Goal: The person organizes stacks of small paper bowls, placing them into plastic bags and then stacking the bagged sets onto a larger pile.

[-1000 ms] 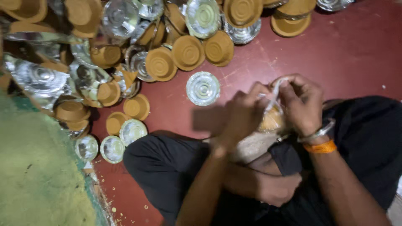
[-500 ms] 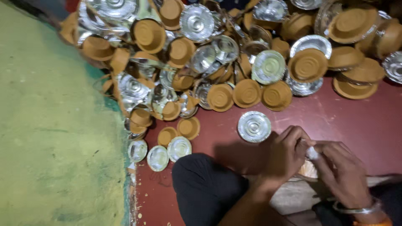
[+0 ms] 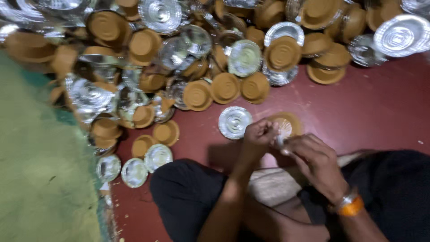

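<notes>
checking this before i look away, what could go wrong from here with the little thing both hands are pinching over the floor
1. The left hand and right hand pinch a small pale piece at the fingertips only; it could slip onto the red floor.
2. The silver foil bowl and brown bowl lie right beside the hands and could be knocked.
3. The loose pile of bowls might slide closer.

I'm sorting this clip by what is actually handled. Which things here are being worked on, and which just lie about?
In hand:
left hand and right hand, pinching something small and pale, too blurred to name
brown bowl just behind the hands

Lying about:
silver bowl on the red floor
heap of bowls
green cloth
</notes>
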